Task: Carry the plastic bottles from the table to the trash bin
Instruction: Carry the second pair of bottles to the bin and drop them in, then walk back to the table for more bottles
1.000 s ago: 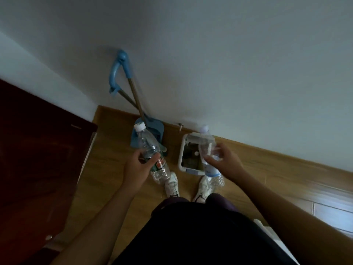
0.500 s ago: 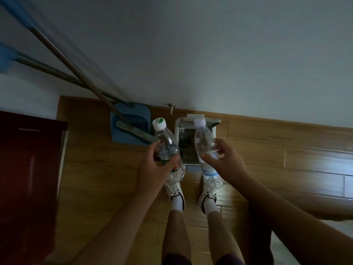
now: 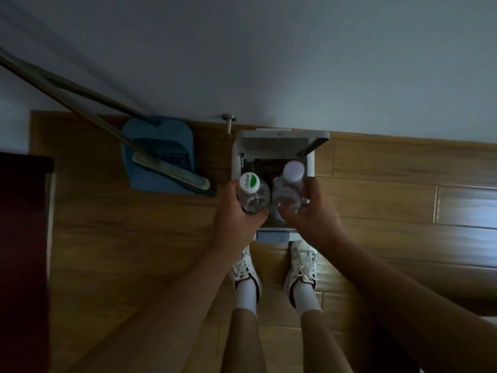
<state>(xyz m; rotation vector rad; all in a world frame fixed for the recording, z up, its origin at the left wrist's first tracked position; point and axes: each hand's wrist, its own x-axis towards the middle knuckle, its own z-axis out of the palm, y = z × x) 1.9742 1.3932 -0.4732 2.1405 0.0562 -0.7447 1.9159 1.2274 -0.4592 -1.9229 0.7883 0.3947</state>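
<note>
I look straight down at a white trash bin (image 3: 236, 162) with its lid (image 3: 279, 142) raised against the wall. My left hand (image 3: 236, 219) grips a clear plastic bottle (image 3: 254, 196) with a white and green cap, held upright over the bin's opening. My right hand (image 3: 312, 214) grips a second clear bottle (image 3: 289, 193) with a pale cap, right beside the first. Both bottles hang above the dark inside of the bin, and their lower parts are hidden by my hands.
A blue dustpan (image 3: 158, 154) with a broom (image 3: 172, 172) and long handles leans on the wall left of the bin. A dark red cabinet (image 3: 24, 251) fills the left edge. My two feet in white shoes (image 3: 271, 265) stand on the wooden floor just before the bin.
The view has tilted further down and closer to the bin. Both hands have brought the bottles together and upright, directly over the open bin.
</note>
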